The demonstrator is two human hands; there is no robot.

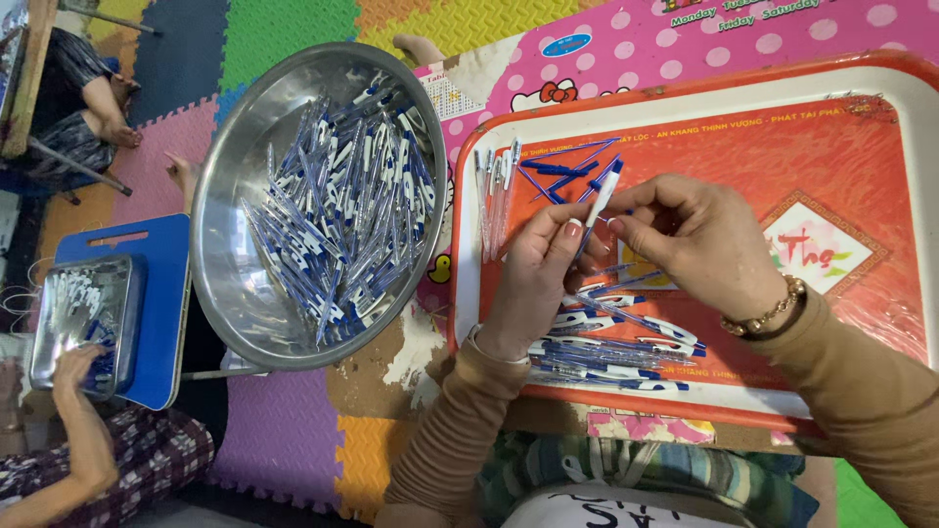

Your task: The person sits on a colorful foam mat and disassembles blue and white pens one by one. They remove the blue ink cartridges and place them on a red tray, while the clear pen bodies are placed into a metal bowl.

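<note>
Nearest us on the red tray (885, 147) lies a loose heap of blue-and-white pen parts (611, 357), just below our wrists. Above it we hold one pen (599, 203) upright and slightly tilted. Our left hand (533, 279) pinches its lower barrel between thumb and forefinger, fingers closed on it. Our right hand (699, 240) closes thumb and fingertips on the same pen from the right, near the middle. To do this well, we judge we should keep the barrel steady with the left and let the right do the fine fitting, with both grips close to the joint. Farther left on the tray sit clear barrels (494, 191) in a row. Beyond the tray's left edge, the steel basin (230, 186) is filled with pens.
</note>
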